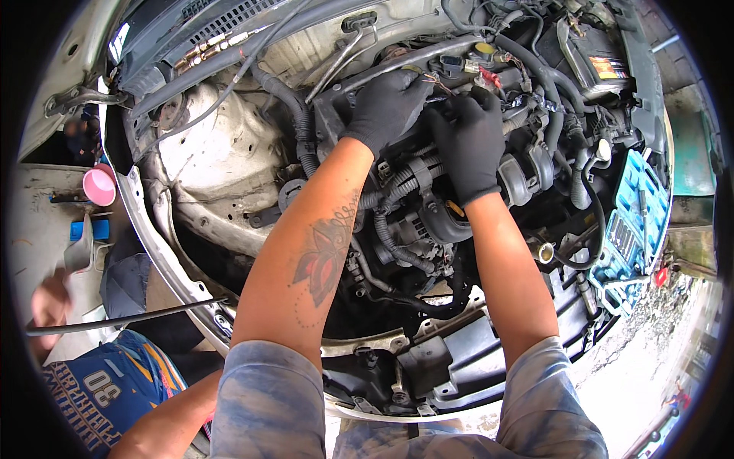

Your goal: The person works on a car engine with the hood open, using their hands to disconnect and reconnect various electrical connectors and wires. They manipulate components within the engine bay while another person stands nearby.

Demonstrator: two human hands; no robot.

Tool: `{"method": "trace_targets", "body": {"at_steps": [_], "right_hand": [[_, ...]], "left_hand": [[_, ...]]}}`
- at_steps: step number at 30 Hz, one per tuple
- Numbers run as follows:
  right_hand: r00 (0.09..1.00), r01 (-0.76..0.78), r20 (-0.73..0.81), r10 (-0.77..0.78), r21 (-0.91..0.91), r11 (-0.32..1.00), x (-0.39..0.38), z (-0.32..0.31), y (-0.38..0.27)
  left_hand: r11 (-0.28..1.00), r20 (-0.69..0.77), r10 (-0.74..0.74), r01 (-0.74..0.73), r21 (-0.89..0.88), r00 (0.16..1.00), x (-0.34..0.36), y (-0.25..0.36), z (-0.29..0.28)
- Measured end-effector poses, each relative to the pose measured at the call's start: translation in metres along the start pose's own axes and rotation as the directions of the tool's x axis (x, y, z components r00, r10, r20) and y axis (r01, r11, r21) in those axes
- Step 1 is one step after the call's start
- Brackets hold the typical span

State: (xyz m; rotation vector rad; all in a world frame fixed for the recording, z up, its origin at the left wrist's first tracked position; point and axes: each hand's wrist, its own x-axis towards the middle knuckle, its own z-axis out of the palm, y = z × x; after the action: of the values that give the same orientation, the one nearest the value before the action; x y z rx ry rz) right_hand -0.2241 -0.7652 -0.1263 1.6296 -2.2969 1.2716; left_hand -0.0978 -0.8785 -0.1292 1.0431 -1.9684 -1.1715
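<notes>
Over the engine, my left hand (388,107), in a black glove, has its fingers curled at the top of the engine beside thin loose wires (434,83); what is in them is hidden. My right hand (469,145), also gloved, is bent with closed fingers just to the right of the left one, and I cannot make out its grip. Above them are a grey connector (451,64), a yellow cap (484,50) and a red connector (489,79). Corrugated hoses (401,183) run below my hands.
A battery (592,61) is at back right, an open blue socket case (628,222) on the right edge. At left are a pink bowl (99,185) and a co-worker's blue shirt (99,382), arm (164,417) and blurred hand (53,306). The bonnet (69,61) is raised.
</notes>
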Motion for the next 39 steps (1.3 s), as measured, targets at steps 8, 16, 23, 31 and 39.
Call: {"method": "trace_targets", "body": {"at_steps": [8, 16, 23, 31, 39], "right_hand": [[0.998, -0.036, 0.048, 0.042, -0.111, 0.993, 0.015, 0.002, 0.003], [0.983, 0.164, 0.039, -0.178, 0.235, 0.958, 0.015, -0.016, 0.007], [0.941, 0.336, 0.069, -0.331, -0.084, 0.938, 0.021, -0.054, -0.034], [0.829, -0.342, 0.553, 0.078, 0.391, 0.855, 0.026, -0.090, -0.044], [0.728, -0.159, 0.683, -0.057, 0.249, 0.956, 0.031, -0.101, -0.023]], "left_hand": [[1.000, -0.006, -0.007, 0.007, -0.026, 1.000, 0.001, 0.000, 0.001], [0.991, -0.062, 0.069, -0.061, 0.122, 0.996, 0.002, -0.005, 0.000], [0.995, -0.031, 0.061, -0.059, 0.078, 0.998, 0.003, -0.008, 0.004], [0.968, -0.037, 0.110, -0.099, 0.232, 0.993, 0.002, -0.001, 0.000], [0.945, -0.059, 0.134, -0.110, 0.308, 0.989, -0.004, 0.003, -0.002]]}}
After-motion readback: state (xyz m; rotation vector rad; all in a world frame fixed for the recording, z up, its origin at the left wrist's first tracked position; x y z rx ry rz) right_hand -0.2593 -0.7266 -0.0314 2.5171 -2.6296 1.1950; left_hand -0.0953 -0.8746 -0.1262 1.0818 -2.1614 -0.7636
